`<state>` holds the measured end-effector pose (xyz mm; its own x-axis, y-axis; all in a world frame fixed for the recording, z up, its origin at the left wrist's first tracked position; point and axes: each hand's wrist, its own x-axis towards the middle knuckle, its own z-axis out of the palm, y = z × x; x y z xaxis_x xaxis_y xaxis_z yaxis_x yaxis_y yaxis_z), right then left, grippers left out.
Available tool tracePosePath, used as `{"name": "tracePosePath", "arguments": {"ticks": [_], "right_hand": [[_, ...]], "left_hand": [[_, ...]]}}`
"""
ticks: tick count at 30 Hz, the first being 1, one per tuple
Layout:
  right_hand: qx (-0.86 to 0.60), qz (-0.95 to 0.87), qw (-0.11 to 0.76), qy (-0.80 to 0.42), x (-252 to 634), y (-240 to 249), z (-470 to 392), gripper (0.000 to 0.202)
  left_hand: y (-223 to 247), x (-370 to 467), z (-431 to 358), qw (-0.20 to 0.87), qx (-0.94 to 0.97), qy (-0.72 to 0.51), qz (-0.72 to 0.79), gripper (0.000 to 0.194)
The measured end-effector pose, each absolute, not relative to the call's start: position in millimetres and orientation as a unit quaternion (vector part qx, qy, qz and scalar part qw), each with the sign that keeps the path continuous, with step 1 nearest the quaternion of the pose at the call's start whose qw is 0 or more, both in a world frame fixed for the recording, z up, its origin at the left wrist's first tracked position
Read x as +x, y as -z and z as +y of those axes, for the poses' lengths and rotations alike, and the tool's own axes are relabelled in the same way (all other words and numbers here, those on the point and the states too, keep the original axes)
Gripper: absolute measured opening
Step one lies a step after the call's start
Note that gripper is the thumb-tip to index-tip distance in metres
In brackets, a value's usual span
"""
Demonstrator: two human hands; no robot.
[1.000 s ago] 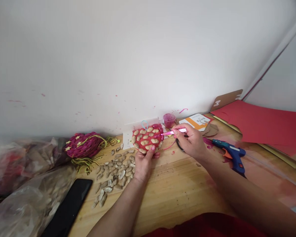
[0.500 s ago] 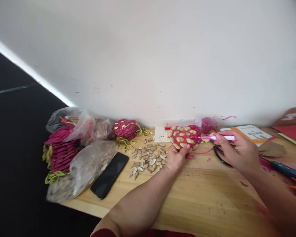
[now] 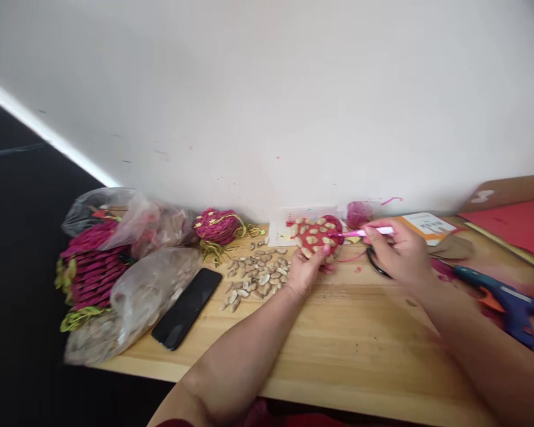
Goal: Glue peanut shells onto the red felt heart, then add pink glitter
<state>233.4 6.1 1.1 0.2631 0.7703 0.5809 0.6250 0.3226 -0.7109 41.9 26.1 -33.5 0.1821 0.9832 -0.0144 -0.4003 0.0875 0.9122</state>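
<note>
My left hand (image 3: 306,270) grips the lower edge of a red disc-like piece (image 3: 319,242) studded with peanut shells, its thumb on the front. The shells along the right edge are coated dark pink. My right hand (image 3: 394,246) is closed around a white-and-pink paintbrush (image 3: 374,231). The brush tip touches the piece near its right side. Behind it, against the wall, stands a pink-stained plastic cup (image 3: 359,214). Loose peanut shells (image 3: 258,276) lie spread on the table left of my left hand.
A black phone (image 3: 187,308) lies beside plastic bags (image 3: 149,287) and magenta woven pieces (image 3: 100,270) at left. A smaller magenta bundle (image 3: 218,226) sits near the wall. At right are a blue glue gun (image 3: 507,299), red sheet (image 3: 516,228) and white-orange card (image 3: 427,225).
The view has turned right, so everything appears shifted left and more of the glue gun shows. Both hands keep their hold, and the brush tip stays on the right part of the piece.
</note>
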Motion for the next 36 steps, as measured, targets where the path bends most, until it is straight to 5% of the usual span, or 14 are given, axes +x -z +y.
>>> {"name": "tracePosePath", "arguments": {"ticks": [36], "right_hand": [[-0.494,-0.663,0.562,-0.029,221.7,-20.2,-6.0,0.013]], "left_hand": [[38.9,38.8,29.3,0.564,0.466,-0.557,0.392,0.063]]}}
